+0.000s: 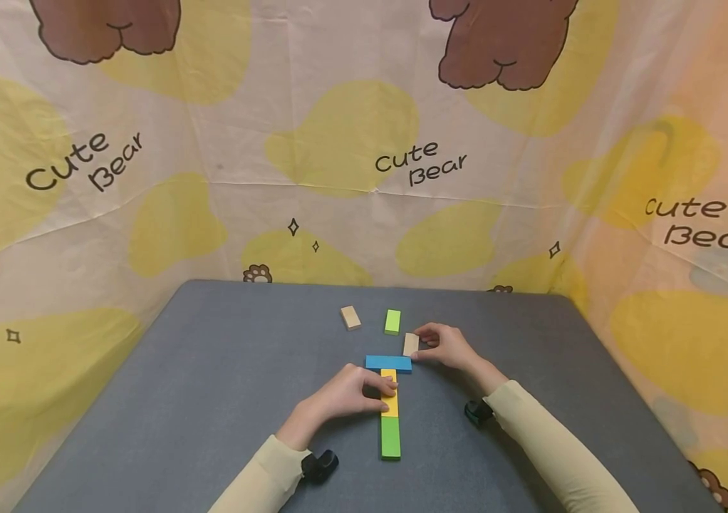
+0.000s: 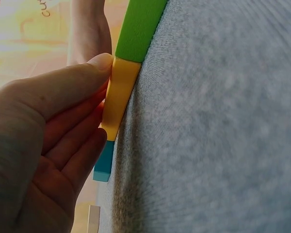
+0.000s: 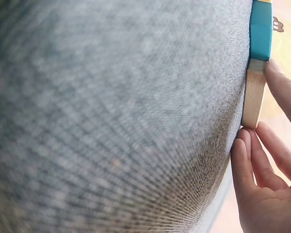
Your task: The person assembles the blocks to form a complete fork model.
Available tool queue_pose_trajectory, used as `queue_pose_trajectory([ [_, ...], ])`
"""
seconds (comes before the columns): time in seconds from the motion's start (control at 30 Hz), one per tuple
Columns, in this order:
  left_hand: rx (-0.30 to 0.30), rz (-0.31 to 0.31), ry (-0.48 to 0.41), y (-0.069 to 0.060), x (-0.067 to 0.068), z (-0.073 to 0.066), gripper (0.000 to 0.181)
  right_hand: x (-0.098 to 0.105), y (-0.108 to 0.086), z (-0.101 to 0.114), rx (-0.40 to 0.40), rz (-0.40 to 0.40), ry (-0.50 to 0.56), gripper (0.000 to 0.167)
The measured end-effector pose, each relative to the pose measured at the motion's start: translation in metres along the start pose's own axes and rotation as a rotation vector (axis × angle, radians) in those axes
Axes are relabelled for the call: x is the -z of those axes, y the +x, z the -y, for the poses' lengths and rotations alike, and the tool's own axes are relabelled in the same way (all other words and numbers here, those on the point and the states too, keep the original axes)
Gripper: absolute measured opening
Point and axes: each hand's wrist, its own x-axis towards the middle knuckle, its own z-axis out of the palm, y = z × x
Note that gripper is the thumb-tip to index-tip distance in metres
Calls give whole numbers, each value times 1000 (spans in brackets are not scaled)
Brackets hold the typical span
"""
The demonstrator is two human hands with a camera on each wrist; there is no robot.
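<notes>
A green block (image 1: 390,437), a yellow block (image 1: 389,407) and a crosswise blue block (image 1: 388,363) lie end to end in a T shape. My left hand (image 1: 345,392) rests on the yellow block, thumb and fingertips at its top and side. A plain wooden block (image 1: 411,344) stands against the far side of the blue block's right end. My right hand (image 1: 449,347) holds that wooden block (image 3: 254,97) between the thumb, near the blue block (image 3: 261,36), and the fingertips at its far end.
Farther back on the grey table (image 1: 242,356) lie a light green block (image 1: 392,322) and another wooden block (image 1: 350,318), slightly turned. A printed cloth (image 1: 338,142) hangs behind the table and along its sides.
</notes>
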Motion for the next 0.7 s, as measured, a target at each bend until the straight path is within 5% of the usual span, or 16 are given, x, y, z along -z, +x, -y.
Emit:
queue_pose_trajectory([
  [0.7,-4,0,5,1,-1,3,25,-1,2,-3,7,-3,-1,56],
])
